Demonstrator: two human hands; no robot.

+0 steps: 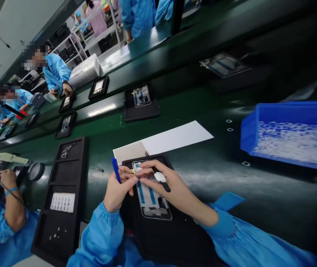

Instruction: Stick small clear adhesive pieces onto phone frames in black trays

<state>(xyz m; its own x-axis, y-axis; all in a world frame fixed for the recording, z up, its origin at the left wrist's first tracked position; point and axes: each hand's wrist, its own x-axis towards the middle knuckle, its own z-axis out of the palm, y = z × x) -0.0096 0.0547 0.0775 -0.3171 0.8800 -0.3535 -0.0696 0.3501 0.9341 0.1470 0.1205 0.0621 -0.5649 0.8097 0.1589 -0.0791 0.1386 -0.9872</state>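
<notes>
A phone housing (149,198) with two blue strips lies on a black tray (158,241) right in front of me. Over its upper end, both hands meet with their fingertips close together. My left hand (119,189) is closed, and a blue pen-like tool (116,170) sticks up out of it. Held in my right hand (172,183) are black tweezers (164,182) with a white section, their dark points angled away from me. Whatever lies between the fingertips is too small and covered to make out.
White paper (177,137) lies beyond the tray. A blue bin (249,133) of small white frames stands at right, with loose frames beside it. At left are a compartmented black tray (82,178) and a co-worker's arm (14,211). More trayed phone housings (142,95) sit farther back.
</notes>
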